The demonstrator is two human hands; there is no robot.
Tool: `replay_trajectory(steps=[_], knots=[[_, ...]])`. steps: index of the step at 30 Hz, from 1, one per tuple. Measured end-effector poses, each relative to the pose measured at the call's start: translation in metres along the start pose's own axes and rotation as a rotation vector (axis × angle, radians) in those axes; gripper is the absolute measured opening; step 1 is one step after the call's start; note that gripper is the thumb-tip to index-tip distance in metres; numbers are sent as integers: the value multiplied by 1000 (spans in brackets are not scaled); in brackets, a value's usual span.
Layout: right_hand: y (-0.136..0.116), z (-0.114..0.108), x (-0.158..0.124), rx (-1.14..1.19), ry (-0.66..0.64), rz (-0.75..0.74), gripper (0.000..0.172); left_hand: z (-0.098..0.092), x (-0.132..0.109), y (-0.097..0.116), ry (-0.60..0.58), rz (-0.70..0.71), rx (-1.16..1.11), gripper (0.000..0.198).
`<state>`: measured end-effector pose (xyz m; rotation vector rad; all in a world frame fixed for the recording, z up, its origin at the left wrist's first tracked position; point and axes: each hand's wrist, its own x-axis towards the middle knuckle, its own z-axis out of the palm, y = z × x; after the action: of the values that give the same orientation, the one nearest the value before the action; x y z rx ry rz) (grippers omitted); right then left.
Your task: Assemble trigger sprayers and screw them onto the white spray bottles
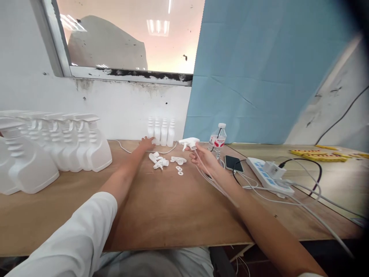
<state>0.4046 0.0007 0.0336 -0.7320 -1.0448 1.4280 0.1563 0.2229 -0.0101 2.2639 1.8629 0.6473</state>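
My left hand [147, 143] is stretched forward to a row of small white bottles [164, 132] standing upright by the wall. Its fingers are around the lower part of the leftmost bottle [150, 125]. In my right hand [206, 157] is a white trigger spray head [190, 142], its nozzle pointing left and a long thin dip tube hanging back along my forearm. Between the hands lie more loose white spray heads [160, 164] and several small white washers [180, 173].
Large white spray bottles [95, 152] stand in rows at the left. On the right are a clear water bottle [218, 138], a phone [234, 163], a power strip [266, 175] with cables, and yellow objects [325, 157]. A thin white cable [123, 148] runs behind my left hand.
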Motion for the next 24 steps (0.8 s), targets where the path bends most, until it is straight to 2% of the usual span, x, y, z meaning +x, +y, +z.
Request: replay_trajectory(steps=[3, 6, 11, 14, 16, 19, 21, 24], knots=[[-5, -2, 0, 13, -1, -25, 22, 7, 5, -2, 12, 33, 7, 52], [-6, -3, 0, 9, -21, -26, 23, 5, -2, -10, 92, 63, -14, 43], [-5, -1, -2, 20, -76, -85, 23, -14, -32, -32, 260, 136, -68, 28], [-14, 3, 1, -15, -50, -171, 23, -27, -57, -41, 338, 205, -120, 24], [-30, 6, 6, -65, -18, -296, 21, -34, -79, -47, 370, 257, -163, 24], [-66, 11, 15, -58, 22, -546, 21, -40, -122, -55, 375, 348, -228, 27], [-94, 16, 18, 28, 36, -740, 21, -43, -154, -61, 343, 425, -309, 28], [-127, 27, 13, 2, -8, -990, 18, -46, -193, -67, 271, 481, -413, 29]])
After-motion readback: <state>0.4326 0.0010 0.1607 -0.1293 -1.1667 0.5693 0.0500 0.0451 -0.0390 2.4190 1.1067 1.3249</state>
